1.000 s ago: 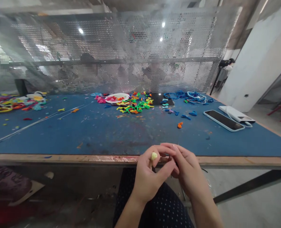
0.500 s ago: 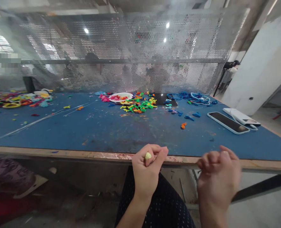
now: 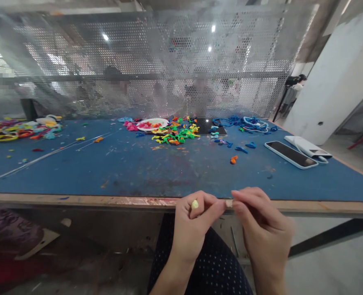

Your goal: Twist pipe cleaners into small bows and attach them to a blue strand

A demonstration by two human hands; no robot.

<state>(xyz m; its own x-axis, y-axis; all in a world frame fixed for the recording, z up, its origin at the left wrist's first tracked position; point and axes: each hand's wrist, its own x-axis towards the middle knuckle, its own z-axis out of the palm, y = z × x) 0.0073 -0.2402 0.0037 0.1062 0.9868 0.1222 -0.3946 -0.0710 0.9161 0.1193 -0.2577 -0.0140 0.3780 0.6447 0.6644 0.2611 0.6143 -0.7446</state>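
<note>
My left hand (image 3: pixel 192 227) is closed above the table's front edge, and a small pale yellow lump (image 3: pixel 194 204) shows between its curled fingers. Its thumb and index finger point right, their tips pressed together. Close beside them is my right hand (image 3: pixel 262 223), its thumb and index finger bent toward the left fingertips. A tiny pale bit (image 3: pixel 228 203) shows between the two hands; I cannot tell what it is. The right hand's other fingers are curled in, and its palm is hidden.
On the blue table (image 3: pixel 144 172) lie a heap of green, yellow and orange pieces (image 3: pixel 179 133), a white plate (image 3: pixel 165 122) with pink pieces, and blue strands (image 3: pixel 255 124). A phone (image 3: pixel 291 155) and a white power bank (image 3: pixel 307 146) lie right. A perforated screen (image 3: pixel 156 53) stands behind.
My right hand has moved left, from apart at the right to the left hand's fingertips. The left hand has shifted slightly right, its thumb now pointing further right. The view has shifted a little.
</note>
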